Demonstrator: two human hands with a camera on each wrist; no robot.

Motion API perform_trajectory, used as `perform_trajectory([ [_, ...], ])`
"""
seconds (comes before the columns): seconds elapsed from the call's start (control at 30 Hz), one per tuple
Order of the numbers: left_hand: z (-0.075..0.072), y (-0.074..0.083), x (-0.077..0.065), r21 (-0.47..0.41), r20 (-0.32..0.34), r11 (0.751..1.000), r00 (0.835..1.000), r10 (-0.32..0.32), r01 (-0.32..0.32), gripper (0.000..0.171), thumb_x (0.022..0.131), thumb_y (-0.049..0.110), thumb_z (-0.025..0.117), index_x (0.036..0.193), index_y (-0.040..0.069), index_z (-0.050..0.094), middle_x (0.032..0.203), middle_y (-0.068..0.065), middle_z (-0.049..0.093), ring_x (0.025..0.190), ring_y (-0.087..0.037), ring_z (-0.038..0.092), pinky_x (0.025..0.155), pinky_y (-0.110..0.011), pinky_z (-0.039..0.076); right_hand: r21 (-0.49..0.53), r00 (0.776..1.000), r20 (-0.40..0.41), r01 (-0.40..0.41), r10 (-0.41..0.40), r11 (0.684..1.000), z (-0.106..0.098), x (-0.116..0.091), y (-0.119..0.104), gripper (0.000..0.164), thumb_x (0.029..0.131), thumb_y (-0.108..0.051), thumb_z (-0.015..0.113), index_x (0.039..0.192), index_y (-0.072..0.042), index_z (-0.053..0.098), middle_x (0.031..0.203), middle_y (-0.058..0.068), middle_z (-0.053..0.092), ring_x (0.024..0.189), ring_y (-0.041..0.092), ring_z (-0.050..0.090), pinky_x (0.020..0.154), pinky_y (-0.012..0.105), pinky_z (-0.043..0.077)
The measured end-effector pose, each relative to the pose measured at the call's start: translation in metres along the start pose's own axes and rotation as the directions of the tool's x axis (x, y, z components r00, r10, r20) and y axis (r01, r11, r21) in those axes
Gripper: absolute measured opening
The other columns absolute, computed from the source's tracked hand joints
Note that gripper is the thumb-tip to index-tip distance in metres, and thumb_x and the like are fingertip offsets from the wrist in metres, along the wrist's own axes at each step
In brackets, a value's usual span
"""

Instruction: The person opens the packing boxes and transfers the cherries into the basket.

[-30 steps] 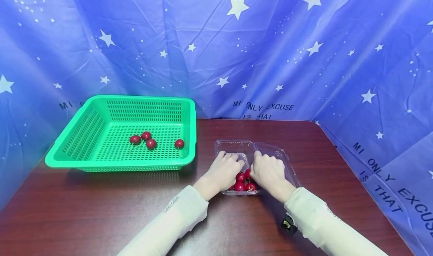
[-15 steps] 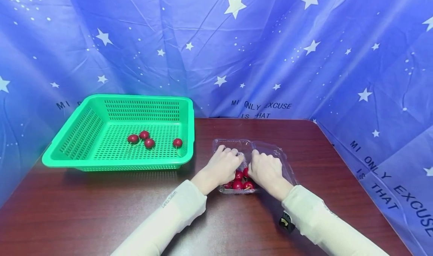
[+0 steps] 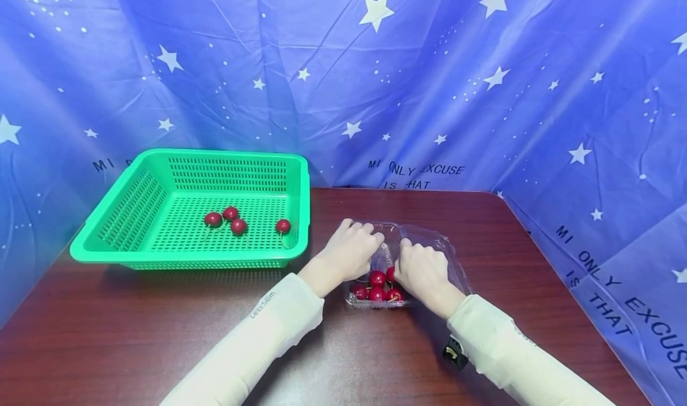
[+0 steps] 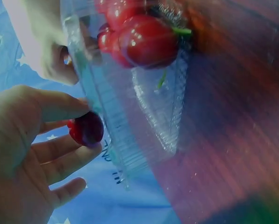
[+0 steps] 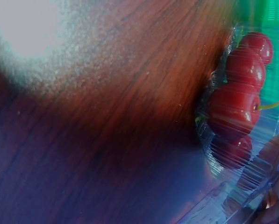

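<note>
My left hand (image 3: 349, 251) is raised at the far left part of a clear plastic clamshell box (image 3: 394, 234). Between its thumb and fingers it pinches a dark red cherry (image 4: 87, 129), close by the box wall in the left wrist view. At the box's hinge side, my right hand (image 3: 423, 269) grips the plastic edge, its fingertips mostly hidden in the head view. Several red cherries (image 3: 377, 294) lie together at the near end of the box. In the right wrist view, a cherry (image 5: 235, 109) with a pale stem shows through the clear wall.
A green perforated basket (image 3: 188, 257) stands on the left of the brown table (image 3: 343, 358). Several stemmed cherries (image 3: 238, 227) lie on its floor. The open lid (image 3: 456, 269) spreads right of the box. A blue starry cloth (image 3: 322, 108) hangs behind.
My left hand has lifted up and away from the near cherries, uncovering one at the box's left corner. My right hand stays at the hinge side. The head view shifts slightly.
</note>
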State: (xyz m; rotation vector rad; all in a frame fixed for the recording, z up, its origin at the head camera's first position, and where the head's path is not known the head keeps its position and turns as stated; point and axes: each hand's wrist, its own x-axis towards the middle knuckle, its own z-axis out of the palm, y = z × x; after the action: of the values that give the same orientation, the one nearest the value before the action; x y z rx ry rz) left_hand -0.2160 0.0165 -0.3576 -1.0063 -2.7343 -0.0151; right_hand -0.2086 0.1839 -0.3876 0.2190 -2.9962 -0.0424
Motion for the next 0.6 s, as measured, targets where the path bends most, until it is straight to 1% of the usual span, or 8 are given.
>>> perform_trajectory([
  [0.2,-0.007,-0.007,0.000,0.004,0.017,1.000,1.000,-0.002,0.002,0.027,0.080,0.016,0.069,0.107,0.013,0.069,0.098,-0.006,0.071,0.090,-0.023,0.067,0.083,-0.039,0.052,0.000,1.000,0.006,-0.003,0.003,1.000,0.001,0.000,0.000,0.017,0.080,-0.017,0.056,0.079,0.000,0.055,0.073,0.026,0.070,0.063,0.044,0.065,0.048,0.054,0.050],
  [0.37,-0.014,-0.017,-0.001,-0.020,-0.016,1.000,1.000,-0.014,0.014,0.023,0.078,0.015,0.069,0.101,0.012,0.069,0.092,-0.006,0.070,0.086,-0.024,0.066,0.081,-0.039,0.052,-0.003,1.000,0.014,-0.004,0.004,1.000,0.001,0.000,0.000,0.018,0.081,-0.018,0.056,0.078,0.000,0.054,0.074,0.026,0.070,0.064,0.045,0.065,0.048,0.054,0.050],
  [0.47,-0.018,-0.023,-0.002,-0.034,-0.040,0.999,0.999,-0.019,0.018,0.021,0.077,0.012,0.069,0.098,0.012,0.068,0.091,-0.006,0.070,0.085,-0.025,0.066,0.080,-0.039,0.051,-0.004,1.000,-0.007,0.000,0.000,1.000,0.001,-0.001,0.000,0.017,0.080,-0.017,0.056,0.077,-0.001,0.054,0.072,0.025,0.070,0.062,0.044,0.064,0.047,0.053,0.050],
  [0.6,-0.024,-0.030,-0.004,-0.038,-0.041,0.999,0.999,-0.026,0.025,0.023,0.075,0.012,0.070,0.098,0.012,0.067,0.091,-0.006,0.069,0.085,-0.025,0.066,0.081,-0.040,0.050,-0.003,0.999,-0.033,0.013,-0.013,1.000,0.001,-0.001,0.000,0.016,0.079,-0.016,0.057,0.075,-0.002,0.053,0.070,0.025,0.070,0.060,0.044,0.064,0.045,0.052,0.048],
])
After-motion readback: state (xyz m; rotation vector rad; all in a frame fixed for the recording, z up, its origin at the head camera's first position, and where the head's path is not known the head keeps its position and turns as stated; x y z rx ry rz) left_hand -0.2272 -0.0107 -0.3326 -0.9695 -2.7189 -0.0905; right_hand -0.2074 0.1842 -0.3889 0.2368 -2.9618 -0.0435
